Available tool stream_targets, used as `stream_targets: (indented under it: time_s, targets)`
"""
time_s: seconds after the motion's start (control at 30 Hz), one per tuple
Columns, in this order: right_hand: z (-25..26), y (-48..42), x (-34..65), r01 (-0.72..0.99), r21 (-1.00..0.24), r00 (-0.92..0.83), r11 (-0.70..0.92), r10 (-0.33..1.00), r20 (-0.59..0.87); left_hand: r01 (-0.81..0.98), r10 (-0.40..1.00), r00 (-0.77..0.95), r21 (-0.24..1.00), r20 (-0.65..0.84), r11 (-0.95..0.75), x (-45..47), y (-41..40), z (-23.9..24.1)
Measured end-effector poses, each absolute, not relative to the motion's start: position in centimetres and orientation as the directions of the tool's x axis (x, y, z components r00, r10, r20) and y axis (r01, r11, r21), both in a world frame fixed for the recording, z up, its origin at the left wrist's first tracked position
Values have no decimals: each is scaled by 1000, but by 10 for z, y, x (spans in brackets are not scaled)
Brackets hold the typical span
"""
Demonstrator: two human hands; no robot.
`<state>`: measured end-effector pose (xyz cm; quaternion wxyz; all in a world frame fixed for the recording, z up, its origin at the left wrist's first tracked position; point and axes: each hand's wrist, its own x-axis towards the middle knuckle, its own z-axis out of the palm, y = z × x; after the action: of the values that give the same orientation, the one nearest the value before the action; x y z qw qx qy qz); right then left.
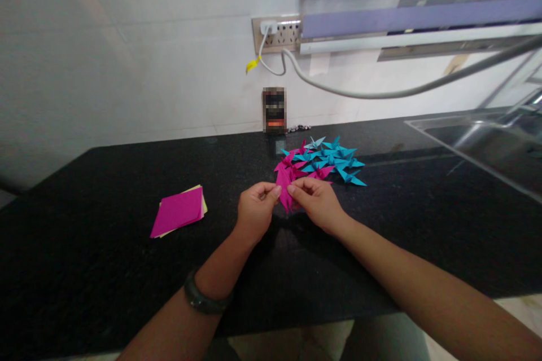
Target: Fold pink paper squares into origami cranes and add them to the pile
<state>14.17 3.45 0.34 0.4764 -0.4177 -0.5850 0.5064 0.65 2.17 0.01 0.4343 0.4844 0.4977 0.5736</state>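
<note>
A folded piece of pink origami paper is held between both hands, a long pointed shape with a split lower end. My left hand pinches its left edge between thumb and fingers. On the other side my right hand grips the right edge the same way. Just behind the hands lies a cluster of finished paper cranes, with blue cranes to the right and pink cranes nearer the left. One pale blue crane sits at the back. Some of the pink cranes are partly hidden by my right hand.
A stack of square paper, pink on top with yellow beneath, lies left on the black countertop. A small dark box-like object, blurred out, stands against the wall beside a beaded string. A sink is at right; a cable hangs from a socket.
</note>
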Motion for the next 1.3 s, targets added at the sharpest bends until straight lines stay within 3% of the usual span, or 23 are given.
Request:
stream_targets:
  time_s: [0.2, 0.4, 0.6, 0.77, 0.93, 1.13, 1.3]
  targets:
    - [-2, 37, 142, 7, -991, -226, 135, 966, 129, -120, 997, -77, 992, 22, -31, 8, 21, -1]
    - [-2, 38, 144, 133, -983, -259, 127, 962, 89, -31, 990, -132, 998, 57, -62, 4, 25, -7]
    - [-2, 38, 148, 328, -885, -304, 330, 924, 232, 168, 990, -59, 979, 126, -114, 1, 27, -12]
    - [-1, 38, 152, 460, -777, -349, 429, 892, 287, 69, 1000, -11, 997, -22, 23, 7, 21, -2]
    - [-2, 39, 152, 421, -806, -369, 417, 890, 267, 17, 998, 28, 999, -48, 48, 9, 18, 0]
    - [-3, 38, 147, 215, -954, -325, 211, 936, 134, 57, 998, -60, 998, 14, -11, 6, 20, -2]
    - [2, 32, 144, 235, -942, -333, 238, 931, 152, 101, 981, -170, 991, 99, -82, 5, 19, 3]
